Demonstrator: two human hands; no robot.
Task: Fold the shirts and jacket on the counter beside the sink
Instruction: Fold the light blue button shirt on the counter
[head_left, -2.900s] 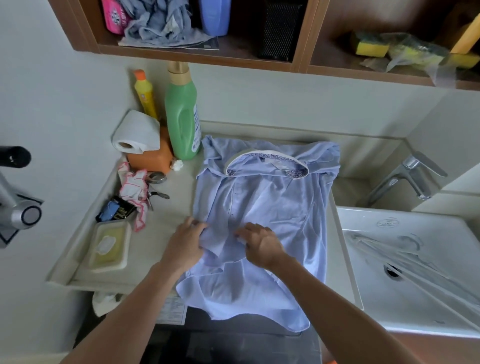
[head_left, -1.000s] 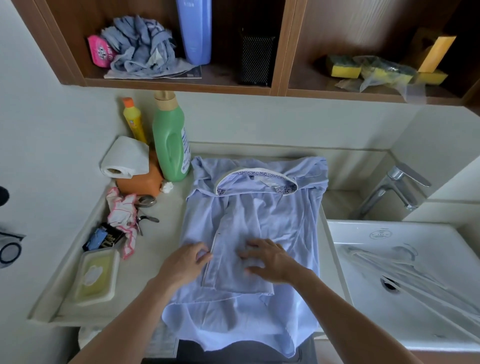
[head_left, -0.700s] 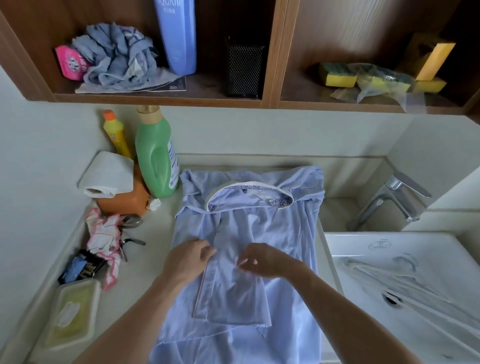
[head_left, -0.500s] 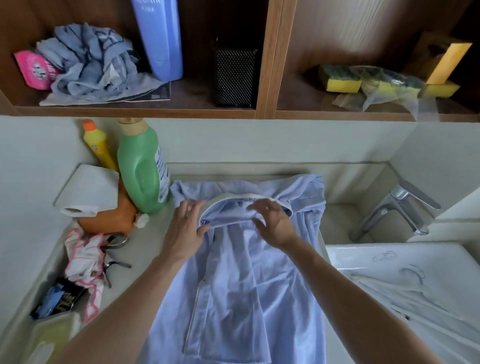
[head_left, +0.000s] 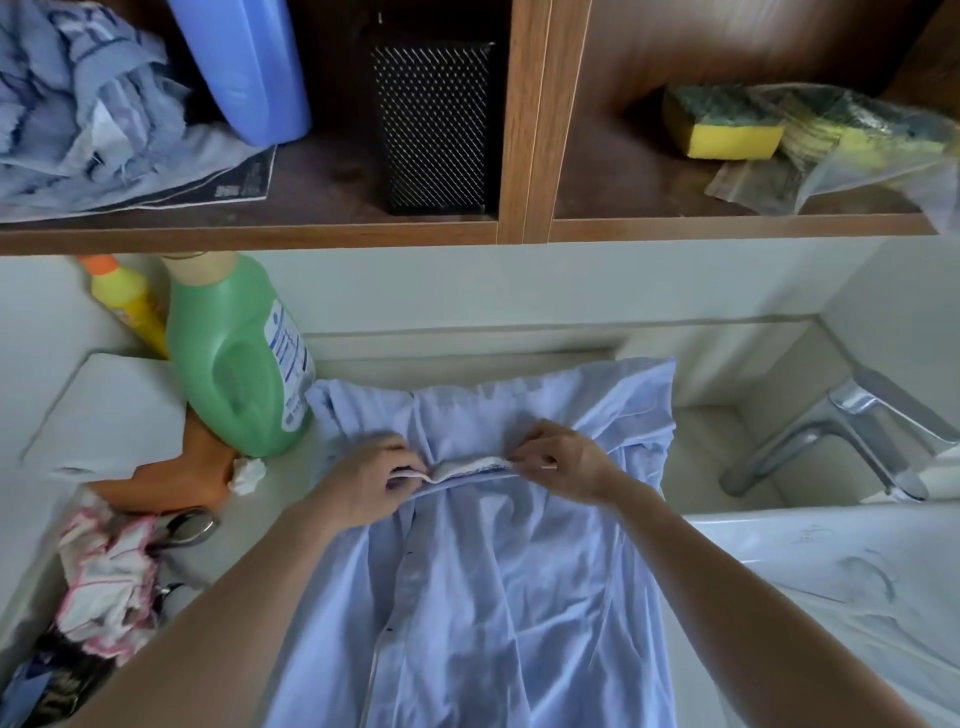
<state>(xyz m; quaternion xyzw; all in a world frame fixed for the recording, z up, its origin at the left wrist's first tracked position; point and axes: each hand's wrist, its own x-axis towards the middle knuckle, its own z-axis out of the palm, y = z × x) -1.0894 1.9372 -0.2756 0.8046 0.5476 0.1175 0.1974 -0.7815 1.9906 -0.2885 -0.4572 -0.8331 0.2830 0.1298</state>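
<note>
A light blue shirt (head_left: 498, 582) lies spread on the counter (head_left: 280, 499) between the bottles and the sink, its tail running off the bottom of the frame. Its white-edged collar (head_left: 470, 465) is bunched into a narrow band in the middle. My left hand (head_left: 363, 480) pinches the collar's left end. My right hand (head_left: 558, 460) pinches its right end. The shirt's top edge lies against the back wall. No other shirt or jacket shows on the counter.
A green detergent bottle (head_left: 236, 358), a yellow bottle (head_left: 127, 301), a paper roll (head_left: 111, 415) on an orange container and a pink-white cloth (head_left: 106, 577) crowd the left. The sink (head_left: 831, 566) and tap (head_left: 831, 441) are at right. Low shelves (head_left: 511, 228) hang above, holding sponges.
The camera has moved in closer. Both hands went from the shirt's middle up to the collar, and now pinch it together into a flat band.
</note>
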